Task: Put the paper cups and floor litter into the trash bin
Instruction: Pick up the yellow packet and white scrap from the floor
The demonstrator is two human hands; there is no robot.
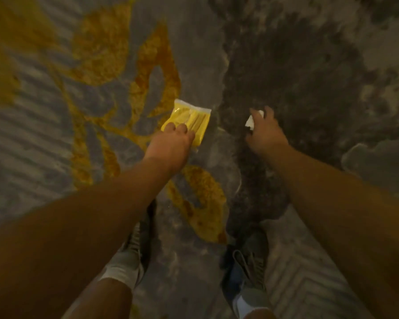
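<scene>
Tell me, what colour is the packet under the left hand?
The packet is yellow with a clear top edge, seen in the head view.

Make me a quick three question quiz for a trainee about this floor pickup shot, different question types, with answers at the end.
1. True or false: the left hand touches the yellow packet on the carpet.
2. What does the right hand hold? A) paper cup B) crumpled white paper C) bottle
3. Fill in: no trash ____ shows in view.

Key: 1 true; 2 B; 3 bin
</scene>
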